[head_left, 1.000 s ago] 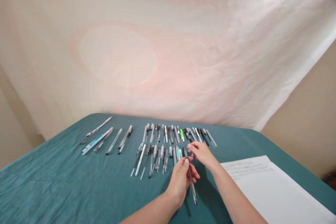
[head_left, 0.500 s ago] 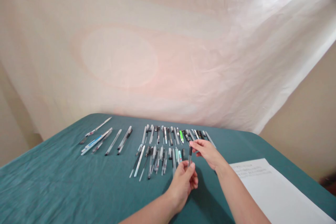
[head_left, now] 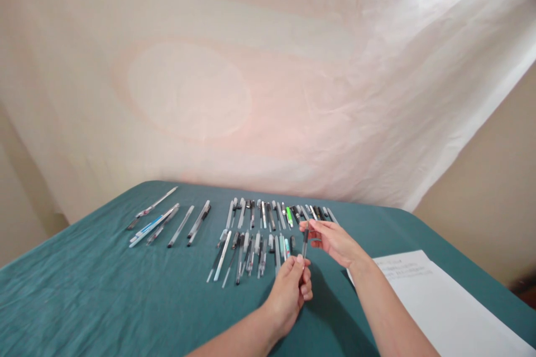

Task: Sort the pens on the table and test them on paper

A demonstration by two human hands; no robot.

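Observation:
Upright between my hands is a pen with a dark upper part and a clear barrel. My left hand is closed round its lower end, which the fingers hide. At its top, my right hand pinches the dark end with thumb and fingertips. Just left of my hands lies a near row of pens, among them a white pen and a light-blue one. Behind it runs a far row with a bright green pen.
On the left of the green tablecloth lie loose pens, including a blue-and-white pen, a clear pen and a dark-tipped pen. White paper with some print lies at the right, partly behind my right forearm. A pale cloth hangs behind the table.
My right hand has shifted slightly right, and the pen's top has tilted a little that way. The left hand still grips the lower end. The pens on the table have not moved.

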